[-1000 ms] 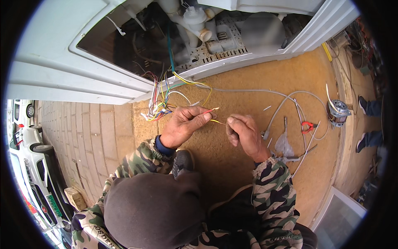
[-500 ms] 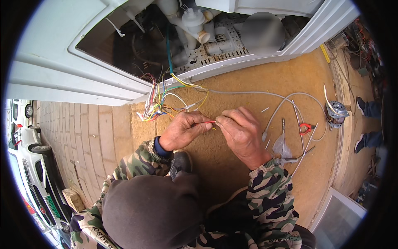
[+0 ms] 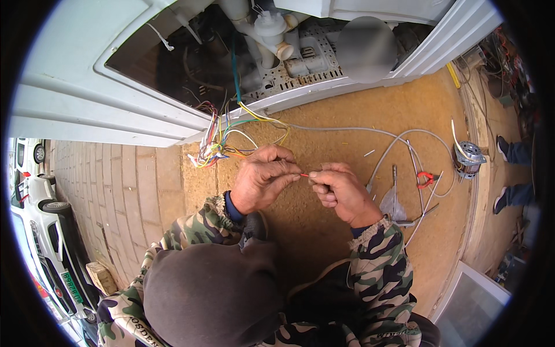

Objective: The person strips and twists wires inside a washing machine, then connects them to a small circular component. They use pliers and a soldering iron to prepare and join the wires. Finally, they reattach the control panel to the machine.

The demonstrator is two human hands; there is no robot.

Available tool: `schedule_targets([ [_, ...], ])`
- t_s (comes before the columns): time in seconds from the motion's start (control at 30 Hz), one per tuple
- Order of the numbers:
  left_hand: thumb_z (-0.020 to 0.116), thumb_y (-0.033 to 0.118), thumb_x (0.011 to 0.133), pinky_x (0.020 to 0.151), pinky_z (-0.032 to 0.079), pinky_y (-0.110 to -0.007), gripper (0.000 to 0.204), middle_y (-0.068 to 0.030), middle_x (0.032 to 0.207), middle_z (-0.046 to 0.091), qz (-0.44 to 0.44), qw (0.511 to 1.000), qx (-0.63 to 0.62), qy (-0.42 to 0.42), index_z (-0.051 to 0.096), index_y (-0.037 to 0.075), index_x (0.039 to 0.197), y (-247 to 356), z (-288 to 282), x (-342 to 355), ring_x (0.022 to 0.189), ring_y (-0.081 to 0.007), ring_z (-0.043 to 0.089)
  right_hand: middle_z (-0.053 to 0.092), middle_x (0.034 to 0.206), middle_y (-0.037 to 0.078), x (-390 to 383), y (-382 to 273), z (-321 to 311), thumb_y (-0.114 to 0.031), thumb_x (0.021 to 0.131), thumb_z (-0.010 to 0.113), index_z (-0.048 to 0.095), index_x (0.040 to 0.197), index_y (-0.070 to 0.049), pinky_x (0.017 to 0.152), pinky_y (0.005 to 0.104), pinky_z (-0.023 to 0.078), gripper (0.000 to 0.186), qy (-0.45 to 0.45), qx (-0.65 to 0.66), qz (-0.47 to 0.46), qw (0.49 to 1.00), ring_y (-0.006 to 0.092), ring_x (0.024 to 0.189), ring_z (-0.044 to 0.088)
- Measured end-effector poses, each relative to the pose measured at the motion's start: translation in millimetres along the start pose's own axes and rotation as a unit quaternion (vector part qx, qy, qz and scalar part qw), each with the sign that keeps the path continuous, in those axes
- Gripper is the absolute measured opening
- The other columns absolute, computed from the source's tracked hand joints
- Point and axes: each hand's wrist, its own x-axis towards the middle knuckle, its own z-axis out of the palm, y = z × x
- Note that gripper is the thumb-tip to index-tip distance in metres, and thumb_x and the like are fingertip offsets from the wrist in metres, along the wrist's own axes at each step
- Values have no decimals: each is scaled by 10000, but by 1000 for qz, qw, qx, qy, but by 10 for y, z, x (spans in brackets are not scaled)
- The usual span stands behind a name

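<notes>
Just left hand (image 3: 263, 179) and right hand (image 3: 341, 194), fingertips together on one thin red wire (image 3: 304, 174); coloured wire bundle (image 3: 217, 147) beside.

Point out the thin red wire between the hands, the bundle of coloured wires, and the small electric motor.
thin red wire (image 3: 304, 174), head view, bare stretch between the hands
bundle of coloured wires (image 3: 211, 150), head view, its middle
small electric motor (image 3: 469, 156), head view, metal body

A green rectangular number plate (image 3: 71, 286) fronts the white car (image 3: 49, 243).
</notes>
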Motion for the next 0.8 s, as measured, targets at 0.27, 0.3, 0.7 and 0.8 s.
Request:
schedule_targets([
  [0.27, 769, 19, 801, 798, 504, -307, 134, -79, 1031, 630, -64, 996, -66, 22, 754, 48, 931, 32, -41, 26, 945, -190, 616, 512, 648, -4, -97, -110, -26, -130, 872, 652, 592, 832, -22, 461, 229, 340, 130, 92, -151, -135, 975, 75, 523, 440],
  [0.3, 769, 23, 803, 808, 499, -310, 133, -78, 1031, 630, -70, 996, -58, 23, 754, 51, 932, 27, -71, 16, 951, -193, 613, 533, 667, 11, -133, -111, 34, -121, 855, 668, 611, 863, -14, 493, 247, 388, 122, 121, -262, -215, 933, 103, 561, 489],
  [0.7, 779, 25, 780, 758, 479, -303, 156, -88, 1055, 608, -56, 998, -17, 4, 758, 58, 931, 31, -84, 31, 896, -180, 595, 614, 811, 108, -23, 12, 85, -107, 863, 675, 622, 850, -9, 657, 396, 491, 112, 117, -560, -468, 674, 303, 755, 598],
  [0.8, 785, 19, 769, 746, 471, -302, 161, -74, 1056, 611, -44, 998, -42, 18, 762, 64, 922, 35, -75, 17, 865, -173, 578, 518, 660, 51, 14, 55, 69, -214, 971, 564, 575, 792, -53, 464, 275, 355, 241, 25, -167, -147, 975, 147, 530, 468],
])
